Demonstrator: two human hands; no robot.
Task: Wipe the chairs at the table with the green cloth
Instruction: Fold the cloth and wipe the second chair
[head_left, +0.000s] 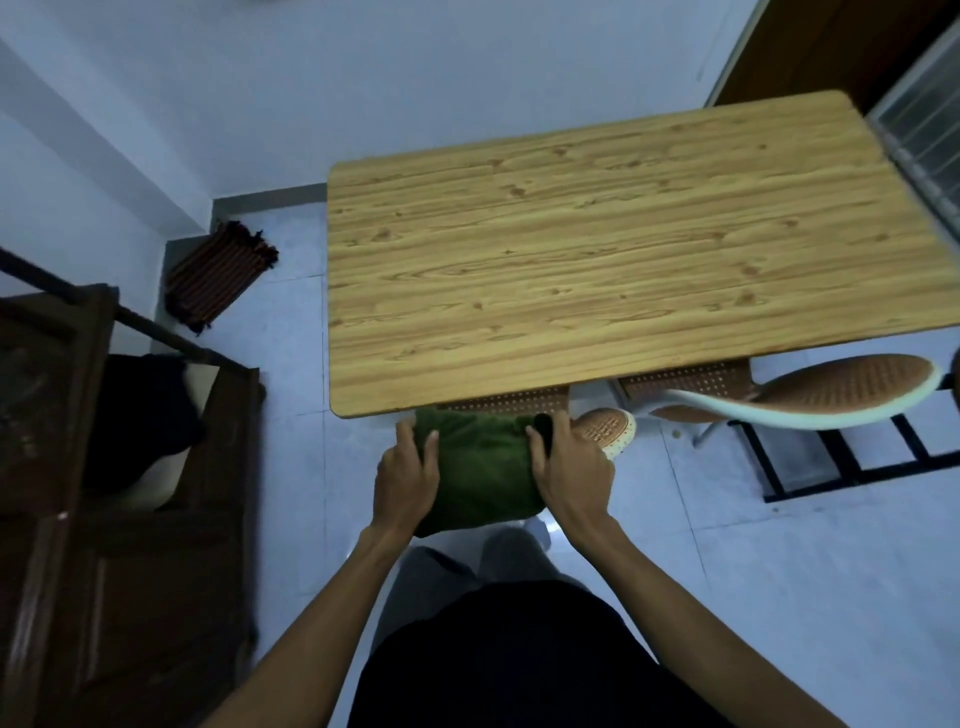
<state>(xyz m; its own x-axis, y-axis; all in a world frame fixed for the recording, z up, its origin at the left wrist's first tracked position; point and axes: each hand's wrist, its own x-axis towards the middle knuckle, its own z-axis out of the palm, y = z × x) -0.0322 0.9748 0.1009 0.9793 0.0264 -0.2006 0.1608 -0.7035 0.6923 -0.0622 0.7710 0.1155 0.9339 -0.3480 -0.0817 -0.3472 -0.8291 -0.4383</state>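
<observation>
Wooden counter (597, 270) taken as landmark. Just off its near edge, the green cloth (480, 467) lies draped over the back of the near chair (605, 426), whose woven brown top shows past the cloth on the person's right. The left hand (408, 475) grips the cloth's left edge, fingers curled over the fabric. The right hand (569, 473) clamps the cloth's right edge against the chair back, thumb on top. Both hands closed on the cloth, held apart by its width. A second chair (831, 389), brown weave with pale rim, stands at the counter's near right corner, seat partly under the top. A striped mat (218, 275) lies on the floor off the counter's left end, near the wall.
</observation>
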